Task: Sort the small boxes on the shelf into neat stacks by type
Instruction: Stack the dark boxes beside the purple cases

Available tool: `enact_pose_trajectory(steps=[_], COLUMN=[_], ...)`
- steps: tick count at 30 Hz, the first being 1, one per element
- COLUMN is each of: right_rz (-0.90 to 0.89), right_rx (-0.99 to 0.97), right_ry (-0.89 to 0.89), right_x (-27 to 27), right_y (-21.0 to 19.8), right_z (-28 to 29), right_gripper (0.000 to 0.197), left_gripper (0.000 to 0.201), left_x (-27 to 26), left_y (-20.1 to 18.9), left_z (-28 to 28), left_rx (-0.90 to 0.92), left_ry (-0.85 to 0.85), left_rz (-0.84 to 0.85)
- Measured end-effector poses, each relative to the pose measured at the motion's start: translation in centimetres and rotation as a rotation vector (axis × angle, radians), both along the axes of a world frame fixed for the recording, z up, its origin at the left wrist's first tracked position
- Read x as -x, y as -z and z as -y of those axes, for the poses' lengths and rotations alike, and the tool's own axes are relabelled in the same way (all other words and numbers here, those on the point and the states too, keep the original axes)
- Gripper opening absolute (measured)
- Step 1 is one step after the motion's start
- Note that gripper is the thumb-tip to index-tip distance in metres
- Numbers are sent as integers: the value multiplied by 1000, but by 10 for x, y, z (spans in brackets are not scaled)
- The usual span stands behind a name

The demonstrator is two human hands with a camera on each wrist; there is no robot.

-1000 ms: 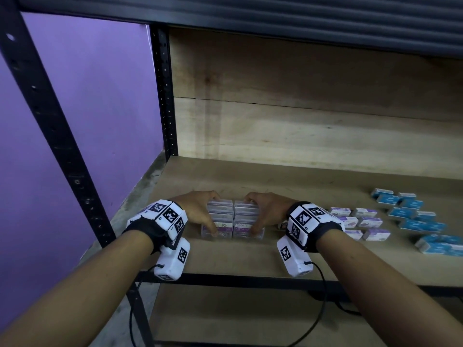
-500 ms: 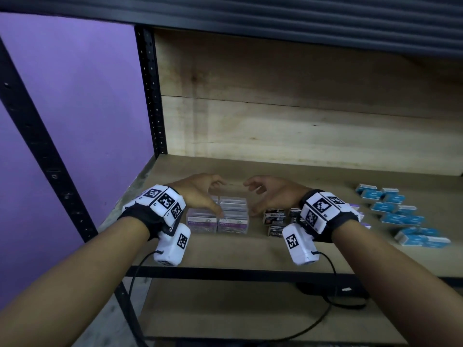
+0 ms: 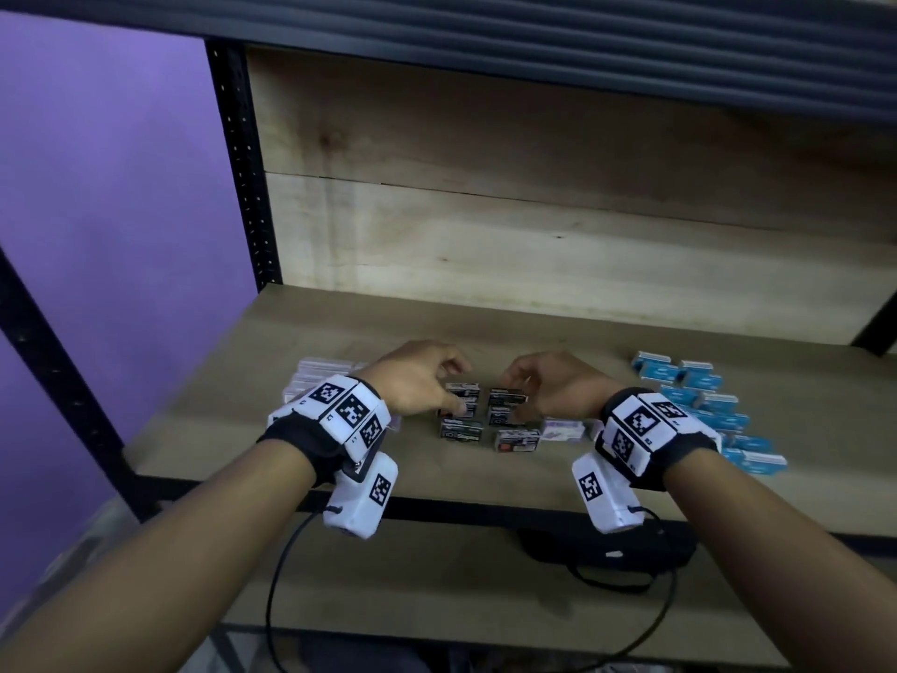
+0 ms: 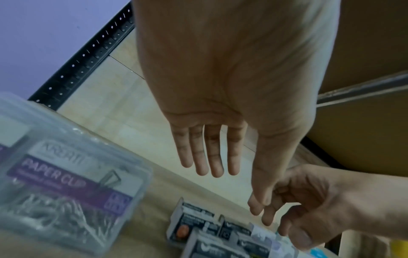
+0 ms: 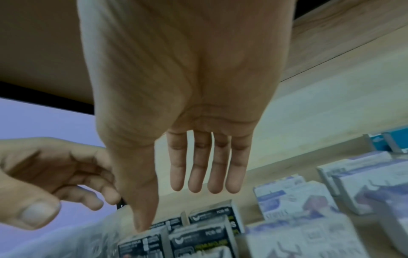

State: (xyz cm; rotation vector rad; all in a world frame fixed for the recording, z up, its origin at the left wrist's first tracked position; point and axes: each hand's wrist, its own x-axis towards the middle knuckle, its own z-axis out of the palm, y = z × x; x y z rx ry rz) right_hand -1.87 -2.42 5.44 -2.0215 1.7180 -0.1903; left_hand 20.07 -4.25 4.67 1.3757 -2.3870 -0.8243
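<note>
Several small black staple boxes (image 3: 461, 428) lie in a loose group mid-shelf. My left hand (image 3: 421, 381) hovers over their left side and my right hand (image 3: 551, 387) over their right side, both holding nothing. In the left wrist view the left hand (image 4: 209, 153) has straight fingers above the black boxes (image 4: 194, 225). The right wrist view shows the right hand (image 5: 205, 165) open, thumb tip just at the black boxes (image 5: 205, 233). Stacked clear paper-clip boxes (image 3: 318, 374) stand at the left, partly hidden by my wrist. One paper-clip box (image 4: 66, 188) shows close up.
White-and-purple boxes (image 3: 563, 428) lie just right of the black ones, and several blue boxes (image 3: 699, 395) are scattered farther right. The wooden shelf board (image 3: 485, 327) has a back panel behind and a black upright post (image 3: 242, 162) at the left.
Both hands have let go of the paper-clip box stacks and moved right, over the black staple boxes. The stacks stay at the left.
</note>
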Motion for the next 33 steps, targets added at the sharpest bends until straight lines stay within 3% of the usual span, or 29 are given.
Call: enact_pose_trajectory(steps=[8,15,20,33], right_rz=[-23,-123,-186,-201], right_rx=[33,44,74,36], right_ry=[-60,-123,-153,-163], right_x=[11,5,2,-5], right_y=[13,22,25,32], right_z=[-10,-6,-2,8], right_gripper=[53,68,70,61], left_gripper=[47,62,68,71], left_x=[24,34,36,39], left_y=[19,19,23,27], left_z=[-16,-12,-8,1], left_rx=[65,42,10,-30], left_ry=[-66,-107,-91,-90], left_rz=[57,230,349,354])
